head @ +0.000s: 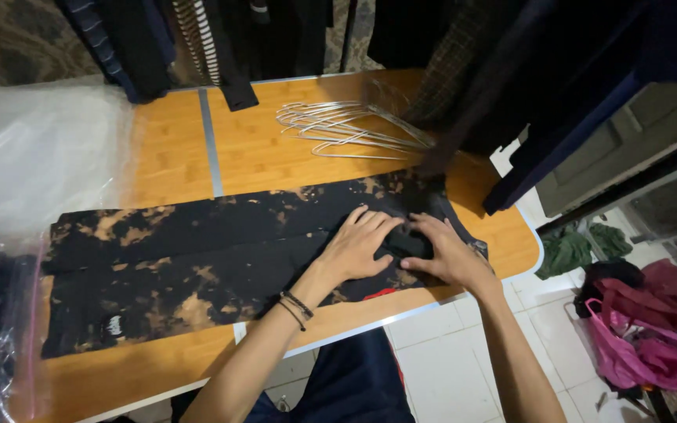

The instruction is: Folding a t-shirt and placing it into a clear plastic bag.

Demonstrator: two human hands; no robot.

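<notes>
Head view: both my hands, left hand [356, 244] and right hand [442, 252], press flat and unclenched on the bleach-spotted black garment [197, 266] lying lengthwise along the tabletop [174, 149], beside clear plastic bags [33, 157] at its left edge.

Wooden folding table [174, 149], orange-brown top with a pale metal seam across its middle and a light edge band; a black garment with tan bleached blotches [197, 266] lies flat along the near half, reaching almost end to end; a loose bunch of wire hangers [346, 129] rests near the far edge; clear plastic sheeting [33, 149] covers the left end.
</notes>
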